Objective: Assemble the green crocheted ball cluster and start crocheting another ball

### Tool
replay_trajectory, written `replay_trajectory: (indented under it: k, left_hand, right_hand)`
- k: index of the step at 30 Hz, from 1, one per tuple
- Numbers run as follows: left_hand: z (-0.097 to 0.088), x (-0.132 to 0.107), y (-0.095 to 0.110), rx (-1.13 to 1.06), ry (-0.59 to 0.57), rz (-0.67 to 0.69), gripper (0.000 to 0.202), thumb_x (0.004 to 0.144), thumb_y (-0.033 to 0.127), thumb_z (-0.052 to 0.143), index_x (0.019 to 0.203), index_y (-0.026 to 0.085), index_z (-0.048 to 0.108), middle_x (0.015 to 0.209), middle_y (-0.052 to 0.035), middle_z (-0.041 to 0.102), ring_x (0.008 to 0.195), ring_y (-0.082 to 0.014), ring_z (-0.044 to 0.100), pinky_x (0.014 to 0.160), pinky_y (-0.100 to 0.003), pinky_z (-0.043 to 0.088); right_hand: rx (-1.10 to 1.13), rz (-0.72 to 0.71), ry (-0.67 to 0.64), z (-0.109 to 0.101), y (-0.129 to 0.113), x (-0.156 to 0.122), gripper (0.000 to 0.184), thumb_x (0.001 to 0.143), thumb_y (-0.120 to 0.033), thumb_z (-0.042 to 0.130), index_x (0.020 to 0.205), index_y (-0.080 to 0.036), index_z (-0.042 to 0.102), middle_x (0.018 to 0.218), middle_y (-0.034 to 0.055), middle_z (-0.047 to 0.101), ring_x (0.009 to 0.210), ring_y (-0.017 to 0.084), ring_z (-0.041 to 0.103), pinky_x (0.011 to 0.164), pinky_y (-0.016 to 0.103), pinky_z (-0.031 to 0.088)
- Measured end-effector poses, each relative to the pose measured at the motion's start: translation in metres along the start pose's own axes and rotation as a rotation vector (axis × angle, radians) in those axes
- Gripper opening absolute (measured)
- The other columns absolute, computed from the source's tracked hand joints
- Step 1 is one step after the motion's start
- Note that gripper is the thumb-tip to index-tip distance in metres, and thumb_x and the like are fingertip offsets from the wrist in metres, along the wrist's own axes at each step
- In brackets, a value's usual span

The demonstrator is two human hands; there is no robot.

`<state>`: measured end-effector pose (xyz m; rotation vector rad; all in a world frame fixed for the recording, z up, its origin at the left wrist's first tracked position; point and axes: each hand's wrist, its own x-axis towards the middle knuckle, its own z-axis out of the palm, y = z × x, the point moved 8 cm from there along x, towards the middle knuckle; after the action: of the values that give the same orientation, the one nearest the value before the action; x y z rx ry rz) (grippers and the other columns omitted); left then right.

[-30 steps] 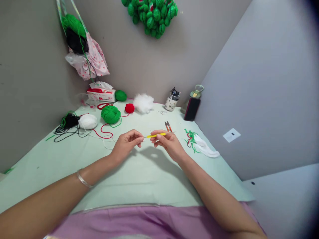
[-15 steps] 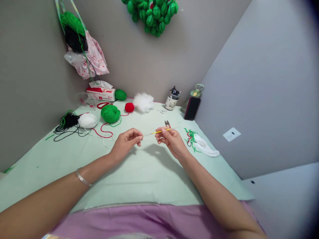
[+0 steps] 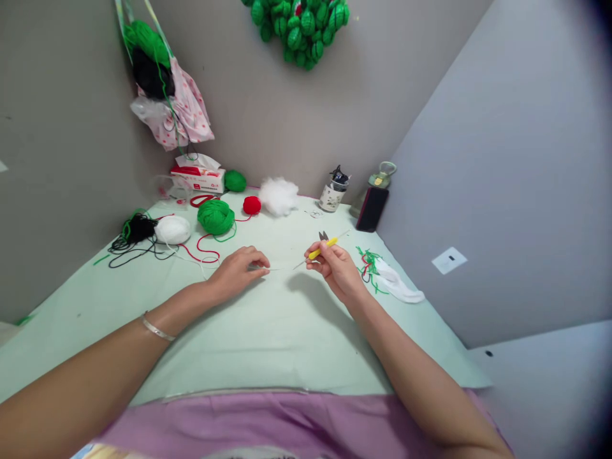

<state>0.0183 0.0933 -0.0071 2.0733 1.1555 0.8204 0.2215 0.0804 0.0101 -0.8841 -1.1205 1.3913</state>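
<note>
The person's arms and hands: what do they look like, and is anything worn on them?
Both forearms are bare, with no sleeves in view. The left wrist carries one thin silver bangle. The left hand and right hand wear no gloves; the right wrist has nothing on it.

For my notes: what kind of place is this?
Probably a crochet work corner: green yarn ball on the table, yellow crochet hook in the right hand, green crocheted pieces hanging on the wall.

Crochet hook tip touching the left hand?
Apart. Head view: bare table cover shows between the tip of the crochet hook and the left hand; only the right hand grips it.
</note>
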Motion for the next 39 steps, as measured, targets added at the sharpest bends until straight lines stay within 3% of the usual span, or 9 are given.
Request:
replay_trajectory:
  k: [5,8,15,24,33,39]
  left_hand:
    - [0.027,-0.01,0.014,-0.492,-0.12,-0.174,0.03,0.081,0.046,0.069,0.096,0.021,0.071,0.093,-0.0022,0.068,0.087,-0.0193,0.06,0.08,-0.032,0.045]
    - [0.033,-0.014,0.023,-0.601,-0.153,-0.236,0.031,0.082,0.049,0.07,0.095,0.021,0.073,0.089,-0.0007,0.068,0.083,-0.0166,0.058,0.076,-0.029,0.043]
    - [0.026,-0.015,0.024,-0.594,-0.069,-0.206,0.027,0.081,0.047,0.069,0.084,0.02,0.069,0.077,0.0013,0.062,0.072,-0.0147,0.053,0.067,-0.027,0.039]
    - [0.016,-0.015,0.029,-0.545,0.023,-0.163,0.022,0.081,0.042,0.07,0.08,0.02,0.066,0.077,0.0018,0.062,0.071,-0.0143,0.054,0.066,-0.027,0.041]
    - [0.021,-0.015,0.025,-0.604,-0.031,-0.179,0.026,0.084,0.046,0.067,0.085,0.02,0.067,0.08,0.0015,0.061,0.076,-0.0148,0.052,0.069,-0.027,0.04]
    - [0.018,-0.013,0.024,-0.627,0.0,-0.186,0.026,0.081,0.046,0.071,0.081,0.02,0.069,0.079,0.0011,0.062,0.074,-0.0153,0.052,0.07,-0.028,0.041]
  right_hand:
    - [-0.016,-0.011,-0.049,0.008,-0.001,-0.003,0.034,0.077,-0.051,0.079,0.082,-0.017,0.074,0.082,0.0039,0.071,0.071,0.011,0.065,0.07,0.025,0.057]
    - [-0.025,-0.019,-0.084,0.012,-0.002,-0.005,0.033,0.078,-0.05,0.08,0.082,-0.018,0.075,0.083,0.0037,0.072,0.073,0.012,0.066,0.071,0.025,0.058]
    - [-0.075,-0.051,-0.154,0.016,-0.005,-0.008,0.022,0.081,-0.041,0.079,0.088,-0.021,0.076,0.09,0.0036,0.072,0.082,0.014,0.067,0.075,0.028,0.058]
    - [-0.171,-0.053,-0.194,0.024,-0.007,-0.014,0.018,0.082,-0.036,0.078,0.091,-0.021,0.076,0.093,0.0042,0.073,0.083,0.015,0.068,0.078,0.031,0.058]
    - [-0.246,-0.099,-0.214,0.031,-0.014,-0.02,0.017,0.081,-0.034,0.079,0.091,-0.021,0.077,0.093,0.0049,0.075,0.082,0.017,0.068,0.084,0.036,0.057]
    - [-0.261,-0.143,-0.273,0.038,-0.019,-0.026,0.012,0.083,-0.032,0.077,0.093,-0.023,0.077,0.095,0.0045,0.072,0.086,0.017,0.066,0.083,0.034,0.054]
